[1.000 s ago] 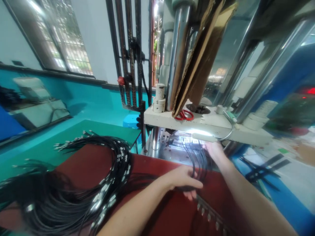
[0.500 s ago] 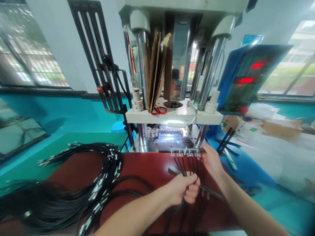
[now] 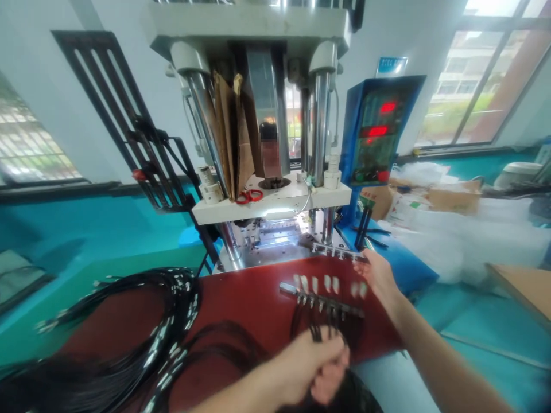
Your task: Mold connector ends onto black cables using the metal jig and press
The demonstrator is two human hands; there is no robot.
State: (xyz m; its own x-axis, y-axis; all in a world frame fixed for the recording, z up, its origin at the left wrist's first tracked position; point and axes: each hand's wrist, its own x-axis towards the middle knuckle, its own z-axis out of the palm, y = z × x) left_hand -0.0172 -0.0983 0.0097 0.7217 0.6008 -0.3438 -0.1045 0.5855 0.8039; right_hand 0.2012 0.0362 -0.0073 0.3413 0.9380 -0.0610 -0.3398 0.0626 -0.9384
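Note:
My left hand is closed round a bunch of black cables near the front edge of the red mat. The cables run up to a row of white connector ends on a metal strip lying on the mat. My right hand reaches to the right end of that row, beside a second metal strip at the mat's far edge; its fingers are partly hidden. Behind stands the moulding press with its lit work area.
A large bundle of black cables with white ends covers the left of the mat. Red scissors and cardboard sit on the press platform. A blue control box stands right, with white bags beyond.
The cable row has come out of the press and back over the mat. My left hand drew toward me with the cables; my right hand stayed at the row's right end. The view swung right.

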